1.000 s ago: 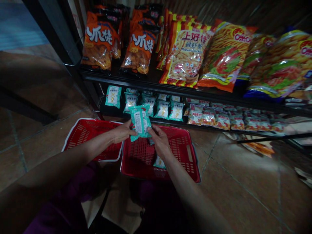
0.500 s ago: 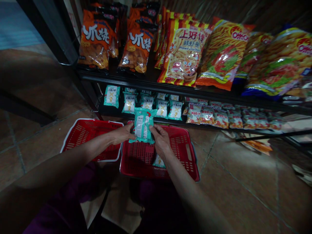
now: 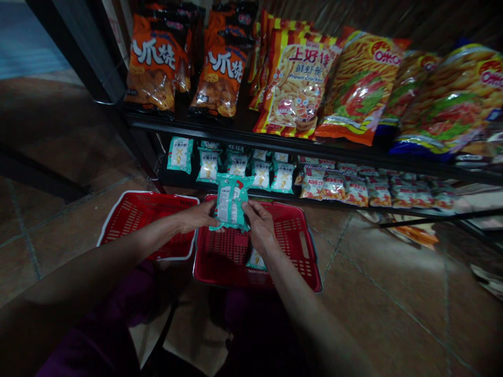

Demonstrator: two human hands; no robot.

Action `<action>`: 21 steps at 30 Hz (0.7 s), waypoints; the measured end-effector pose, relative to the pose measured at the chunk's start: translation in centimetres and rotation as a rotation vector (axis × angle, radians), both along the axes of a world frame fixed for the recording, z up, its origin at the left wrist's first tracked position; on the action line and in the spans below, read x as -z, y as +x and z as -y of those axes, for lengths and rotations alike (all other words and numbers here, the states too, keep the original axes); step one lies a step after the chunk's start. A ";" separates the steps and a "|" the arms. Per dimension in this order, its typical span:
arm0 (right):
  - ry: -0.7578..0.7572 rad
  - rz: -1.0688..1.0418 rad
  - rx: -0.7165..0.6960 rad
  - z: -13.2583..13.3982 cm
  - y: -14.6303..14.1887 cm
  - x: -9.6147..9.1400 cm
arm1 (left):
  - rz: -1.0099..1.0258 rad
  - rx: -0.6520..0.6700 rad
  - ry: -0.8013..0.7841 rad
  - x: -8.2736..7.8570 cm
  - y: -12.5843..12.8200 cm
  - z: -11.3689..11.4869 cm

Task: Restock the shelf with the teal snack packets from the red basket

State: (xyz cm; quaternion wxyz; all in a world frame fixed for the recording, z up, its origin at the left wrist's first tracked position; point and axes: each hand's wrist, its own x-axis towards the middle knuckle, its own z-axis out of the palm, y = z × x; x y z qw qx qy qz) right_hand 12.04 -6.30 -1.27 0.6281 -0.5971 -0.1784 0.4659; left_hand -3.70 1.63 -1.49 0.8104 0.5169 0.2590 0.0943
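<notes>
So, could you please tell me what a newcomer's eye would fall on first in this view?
Probably the big, bright snack bags lined up on the upper shelf. Next might come the teal packet, held between the left hand and the right hand in front of the lower shelf. After that, perhaps the two red baskets, side by side below the hands, the right one with another packet inside.

Since a second ago, the soft teal plastic snack packet with a pale printed panel [image 3: 231,203] has moved slightly rightward and lower, farther over the red plastic mesh basket [image 3: 220,256], and shows broader, while the bare right hand [image 3: 261,225] has shifted rightward with it
</notes>
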 end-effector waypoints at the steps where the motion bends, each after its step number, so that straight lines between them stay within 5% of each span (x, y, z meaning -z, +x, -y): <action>1: -0.001 0.000 -0.001 0.0 0.0 0.0 | -0.008 0.000 0.007 0.0 0.0 0.0; 10: -0.013 0.137 -0.058 0.1 0.3 0.7 | -0.018 -0.009 0.054 1.0 -0.2 -0.2; 16: 0.079 0.576 0.004 0.0 1.1 1.8 | -0.006 -0.029 0.079 1.3 -0.1 -0.1; 21: 0.153 0.895 -0.010 0.5 1.0 0.9 | -0.023 -0.012 0.096 1.9 0.0 -0.1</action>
